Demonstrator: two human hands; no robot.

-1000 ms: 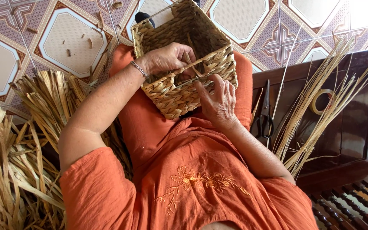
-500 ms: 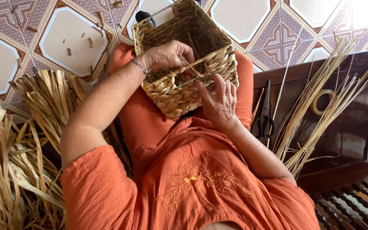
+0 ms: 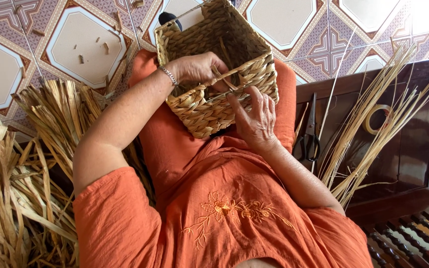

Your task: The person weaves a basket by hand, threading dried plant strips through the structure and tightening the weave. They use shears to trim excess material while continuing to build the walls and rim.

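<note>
Woven of pale twisted straw, the square basket rests tilted on the person's lap at about 12 o'clock from the chest, its open mouth turned toward the tiled floor. Left hand: curled over the near rim, fingers closed on a loose straw strand that crosses the rim. Right hand: spread flat against the near wall at 5 o'clock of the basket, fingers fairly wide and pressing, gripping nothing that can be seen.

Handling, as judged: the basket looks light and fairly stiff, with some spring in the walls; the thick braided rim is the soundest place to take hold, while the walls would likely yield under a hard squeeze. The strand appears thin, pliant and easily frayed, best pinched close to where it enters the weave.

Surroundings: a heap of dried flat leaves lies at 9 o'clock on the floor; a sheaf of long thin stalks leans at 3 o'clock across a dark wooden bench, beside black-handled scissors and a roll of tape.
</note>
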